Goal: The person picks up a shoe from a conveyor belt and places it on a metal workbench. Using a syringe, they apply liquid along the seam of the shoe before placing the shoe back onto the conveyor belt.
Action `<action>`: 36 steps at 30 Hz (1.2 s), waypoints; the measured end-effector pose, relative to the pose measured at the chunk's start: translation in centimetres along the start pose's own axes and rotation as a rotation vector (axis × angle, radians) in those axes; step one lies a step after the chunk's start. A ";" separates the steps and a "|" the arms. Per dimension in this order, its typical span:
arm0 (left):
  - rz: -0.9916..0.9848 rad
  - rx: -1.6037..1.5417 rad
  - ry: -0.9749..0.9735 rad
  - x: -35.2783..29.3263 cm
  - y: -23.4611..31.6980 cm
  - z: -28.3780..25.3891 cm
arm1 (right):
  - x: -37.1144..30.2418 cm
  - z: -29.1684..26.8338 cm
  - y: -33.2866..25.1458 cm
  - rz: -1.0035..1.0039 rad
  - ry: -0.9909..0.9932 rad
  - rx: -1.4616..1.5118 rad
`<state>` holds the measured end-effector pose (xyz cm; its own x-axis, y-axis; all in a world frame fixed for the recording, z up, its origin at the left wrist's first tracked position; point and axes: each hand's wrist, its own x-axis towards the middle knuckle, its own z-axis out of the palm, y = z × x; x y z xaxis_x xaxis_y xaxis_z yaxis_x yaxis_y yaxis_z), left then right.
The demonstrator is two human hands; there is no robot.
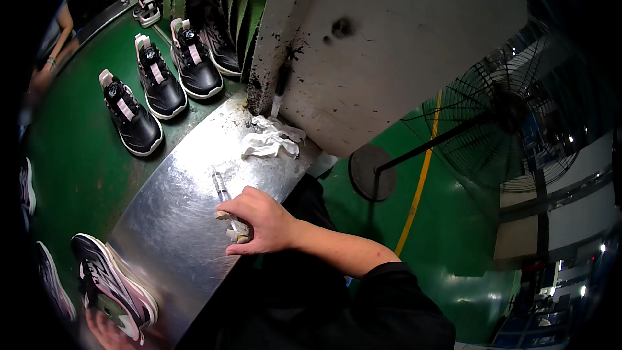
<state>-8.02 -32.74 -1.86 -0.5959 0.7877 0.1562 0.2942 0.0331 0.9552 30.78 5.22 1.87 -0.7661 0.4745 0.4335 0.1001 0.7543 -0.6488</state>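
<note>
My right hand [269, 221] is closed round the stained, yellowish back end of a thin clear syringe [221, 185]. The syringe's tip points away from me, over a scratched metal work plate [175, 220]. At the lower left, my left hand [109, 329] grips a black, pink and white sneaker [120, 279]. That sneaker is tilted beside the plate's left edge, and part of the left hand is hidden behind it. A crumpled white cloth [272, 137] lies at the plate's far end, with a brush-like tool [280, 94] standing near it.
Black sneakers with pink straps [133, 116] stand in a row on the green surface [71, 188], and more sneakers [55, 282] line the left rim. A grey metal housing [389, 39] rises at the far side. On the right stands a floor fan [453, 139]. A person's arm [61, 39] shows at upper left.
</note>
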 end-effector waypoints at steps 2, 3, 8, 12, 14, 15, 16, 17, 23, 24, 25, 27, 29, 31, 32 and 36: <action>0.008 -0.033 0.041 4.0 0.4 0.2 | 0.0 -0.9 -0.3 0.055 -0.017 0.002; -0.032 -0.052 0.074 6.2 0.9 0.9 | -0.2 -1.3 -0.1 0.099 -0.005 0.025; -0.515 -0.387 -0.003 15.7 -6.2 -1.5 | 1.1 -1.2 -0.9 0.173 -0.027 -0.011; -0.293 0.222 0.114 16.8 -1.4 0.7 | 0.5 -1.8 -1.6 0.173 -0.092 0.027; -0.399 -0.030 0.123 17.9 3.9 4.6 | 0.3 -1.5 -1.4 0.177 -0.054 0.140; -0.352 -0.196 0.095 17.7 6.4 7.9 | -0.5 -1.3 -1.1 0.210 -0.013 0.285; -0.319 -0.292 0.051 17.6 8.8 9.9 | -0.4 -1.5 -1.9 0.300 0.008 0.419; -0.241 -0.397 0.044 17.2 10.4 11.7 | -1.1 -1.8 -1.8 0.322 0.024 0.478; 0.024 -0.813 0.013 11.8 11.4 14.0 | 2.6 -0.9 -4.7 0.211 -0.086 0.901; -0.025 -0.894 0.026 11.3 10.9 14.8 | 3.5 -0.6 -5.0 0.176 -0.100 0.960; -0.074 -0.973 0.036 11.1 10.5 15.3 | 4.3 -0.3 -5.4 0.139 -0.118 0.986; -0.077 -0.985 -0.045 11.1 9.8 15.0 | 6.1 0.4 -6.3 0.075 -0.153 1.030; -0.042 -1.005 -0.051 10.8 9.9 14.9 | 7.8 0.9 -7.8 0.024 -0.231 1.175; 0.020 -0.930 -0.090 10.6 9.9 14.8 | 8.8 1.3 -8.9 -0.014 -0.311 1.384; 0.016 -0.875 -0.095 10.4 10.0 14.7 | 9.1 1.5 -9.6 -0.003 -0.327 1.407; 0.133 -0.848 -0.166 9.9 8.9 14.9 | 10.2 2.9 -11.6 -0.016 -0.399 1.569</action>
<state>-0.16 -15.52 4.49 -0.4603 0.8339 0.3045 -0.3405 -0.4826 0.8069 19.92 -0.03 12.04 -0.8933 0.1413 0.4267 -0.4303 -0.5429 -0.7212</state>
